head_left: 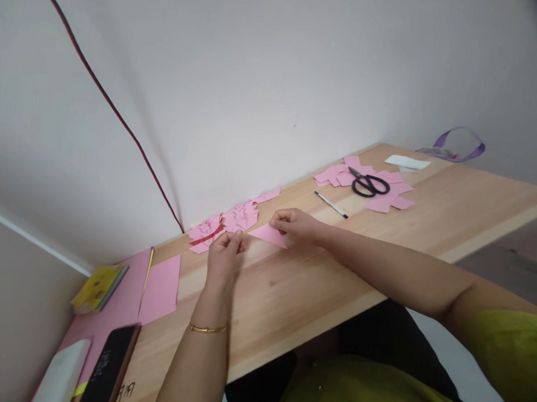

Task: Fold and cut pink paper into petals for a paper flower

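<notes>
Paper triangle [269,235], one, in right hand [296,225], one pen [331,205], one scissors [367,178]

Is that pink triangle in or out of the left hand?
Out: the pink triangle ends just short of the left hand, while the right hand pinches its other side.

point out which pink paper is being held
The pink triangle, pinched in the right hand; the other pink papers lie on the wooden table, with no hand holding them.
</notes>
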{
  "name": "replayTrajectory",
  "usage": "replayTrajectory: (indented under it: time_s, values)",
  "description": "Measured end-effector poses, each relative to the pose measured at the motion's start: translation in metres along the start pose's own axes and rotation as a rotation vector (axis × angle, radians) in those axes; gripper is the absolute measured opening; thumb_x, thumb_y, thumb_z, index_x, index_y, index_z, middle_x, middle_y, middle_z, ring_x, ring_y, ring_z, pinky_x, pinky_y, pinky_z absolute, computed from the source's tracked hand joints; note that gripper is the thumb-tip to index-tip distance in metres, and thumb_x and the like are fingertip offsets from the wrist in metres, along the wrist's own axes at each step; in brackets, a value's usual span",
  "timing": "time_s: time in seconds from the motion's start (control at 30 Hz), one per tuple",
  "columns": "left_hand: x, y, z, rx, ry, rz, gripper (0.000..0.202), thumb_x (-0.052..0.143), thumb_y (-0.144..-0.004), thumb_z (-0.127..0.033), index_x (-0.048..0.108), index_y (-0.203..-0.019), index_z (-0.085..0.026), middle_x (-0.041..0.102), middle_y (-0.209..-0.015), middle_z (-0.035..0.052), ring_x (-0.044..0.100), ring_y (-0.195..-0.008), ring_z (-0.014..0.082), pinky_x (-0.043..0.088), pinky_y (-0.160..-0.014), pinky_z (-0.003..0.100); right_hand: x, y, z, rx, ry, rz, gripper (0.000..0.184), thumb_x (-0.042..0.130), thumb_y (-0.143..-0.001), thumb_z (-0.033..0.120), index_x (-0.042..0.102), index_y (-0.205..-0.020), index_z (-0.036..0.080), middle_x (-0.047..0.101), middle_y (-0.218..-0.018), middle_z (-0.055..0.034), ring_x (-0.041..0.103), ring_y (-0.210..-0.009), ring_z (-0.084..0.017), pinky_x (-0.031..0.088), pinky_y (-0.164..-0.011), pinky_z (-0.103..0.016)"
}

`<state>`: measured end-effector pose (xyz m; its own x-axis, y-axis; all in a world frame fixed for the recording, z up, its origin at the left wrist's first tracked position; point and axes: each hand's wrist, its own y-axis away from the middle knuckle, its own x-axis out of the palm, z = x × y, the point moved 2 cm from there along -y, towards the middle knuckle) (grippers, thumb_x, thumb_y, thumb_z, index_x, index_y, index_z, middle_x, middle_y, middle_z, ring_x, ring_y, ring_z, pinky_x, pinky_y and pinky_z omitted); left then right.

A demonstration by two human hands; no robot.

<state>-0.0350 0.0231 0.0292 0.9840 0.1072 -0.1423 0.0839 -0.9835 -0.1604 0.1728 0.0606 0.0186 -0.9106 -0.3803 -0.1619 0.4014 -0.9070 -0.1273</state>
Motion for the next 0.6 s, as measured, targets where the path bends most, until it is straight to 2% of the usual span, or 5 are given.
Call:
replayTrajectory:
  time_s: [0.1, 0.2, 0.37, 0.5, 0.6]
  values:
    - [0.014, 0.006, 0.006, -0.143, 0.177, 0.109, 0.027, 0.067, -0.071, -0.041, 0.060, -0.074, -0.015, 0.057, -0.064, -0.0020, 0.049, -0.054, 0.0075, 0.042, -0.059, 0.023, 0.005, 0.002, 0.000, 0.013, -0.004, 0.000, 0.030, 0.057, -0.076, 0.045, 0.055, -0.070, 0.015, 0.050, -0.062, 0.0025, 0.044, -0.057, -0.009, 0.034, -0.057, -0.023]
    - [0.023, 0.010, 0.008, -0.209, 0.278, 0.174, 0.025, 0.071, -0.068, -0.035, 0.059, -0.071, -0.014, 0.057, -0.061, -0.0012, 0.050, -0.054, 0.0070, 0.042, -0.058, 0.022, 0.011, 0.004, 0.004, -0.003, -0.038, 0.046, 0.030, 0.057, -0.076, 0.044, 0.054, -0.069, 0.015, 0.050, -0.063, 0.0026, 0.044, -0.059, -0.008, 0.035, -0.058, -0.022]
    - [0.020, 0.009, 0.007, -0.323, 0.423, 0.160, 0.023, 0.073, -0.064, -0.027, 0.054, -0.065, -0.014, 0.053, -0.054, -0.0031, 0.048, -0.048, 0.0058, 0.043, -0.055, 0.022, 0.011, 0.006, 0.009, -0.036, -0.143, 0.092, 0.031, 0.055, -0.079, 0.046, 0.057, -0.076, 0.015, 0.053, -0.067, 0.0012, 0.048, -0.061, -0.009, 0.039, -0.061, -0.023]
    - [0.017, 0.009, 0.005, -0.409, 0.504, 0.207, 0.023, 0.073, -0.064, -0.023, 0.052, -0.064, -0.014, 0.051, -0.051, -0.0039, 0.048, -0.048, 0.0063, 0.044, -0.056, 0.023, 0.009, 0.005, 0.008, -0.026, -0.258, 0.089, 0.030, 0.064, -0.074, 0.039, 0.058, -0.093, 0.017, 0.056, -0.071, 0.0014, 0.051, -0.064, -0.009, 0.042, -0.064, -0.024]
    - [0.018, 0.010, 0.005, -0.447, 0.567, 0.242, 0.020, 0.072, -0.065, -0.021, 0.053, -0.066, -0.014, 0.052, -0.051, -0.0038, 0.048, -0.048, 0.0065, 0.045, -0.057, 0.024, 0.010, 0.005, 0.007, -0.040, -0.275, 0.122, 0.030, 0.066, -0.074, 0.036, 0.059, -0.095, 0.016, 0.055, -0.070, 0.0018, 0.052, -0.065, -0.008, 0.043, -0.066, -0.024]
